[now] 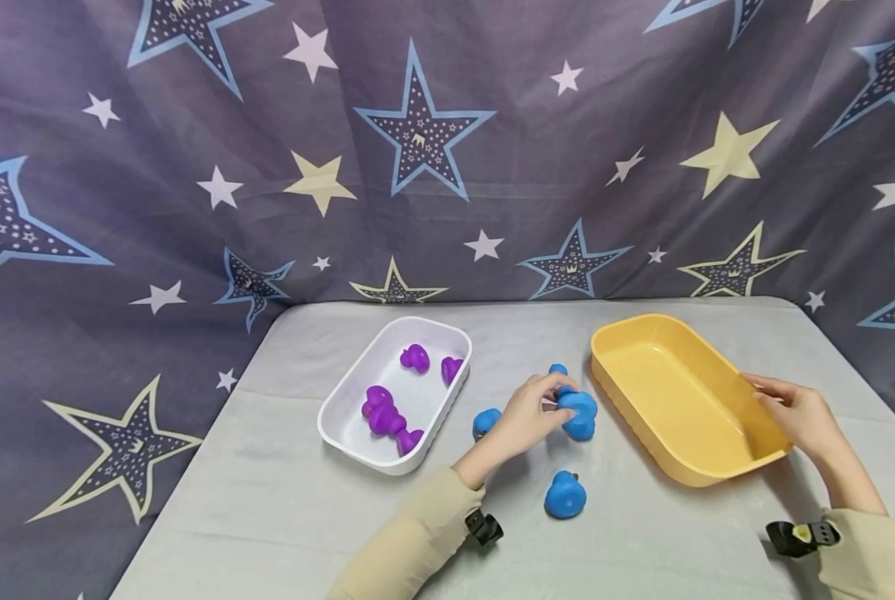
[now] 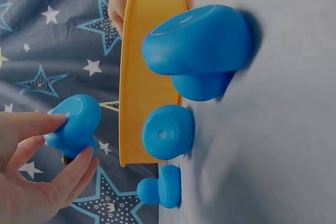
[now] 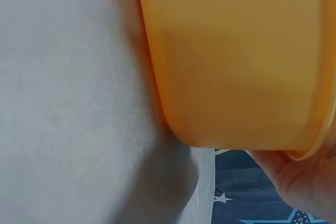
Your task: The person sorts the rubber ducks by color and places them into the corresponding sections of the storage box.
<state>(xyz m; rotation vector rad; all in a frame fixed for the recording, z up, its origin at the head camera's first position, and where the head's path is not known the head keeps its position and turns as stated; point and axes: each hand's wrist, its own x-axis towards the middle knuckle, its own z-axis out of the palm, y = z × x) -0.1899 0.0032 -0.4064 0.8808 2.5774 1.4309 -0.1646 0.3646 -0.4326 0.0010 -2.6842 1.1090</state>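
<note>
My left hand [image 1: 530, 412] pinches a blue knobbed, mushroom-shaped piece [image 2: 76, 119] between thumb and fingers, raised above the table. Below and around it, more blue pieces rest on the table: one near the front [image 1: 565, 494], one at the back [image 1: 557, 368] and one beside the wrist [image 1: 485, 422], partly covered by the hand. At the right, my right hand [image 1: 800, 417] grips the rim of a yellow tub [image 1: 665, 400], whose inside holds nothing. In the right wrist view, part of that hand [image 3: 310, 182] shows at the tub's rim.
Left of the blue pieces stands a white tub [image 1: 342, 421] with several purple knobbed pieces [image 1: 415, 358] inside, some joined together. A grey cloth covers the table [image 1: 267, 500]. Behind it hangs a star-patterned curtain [image 1: 492, 192].
</note>
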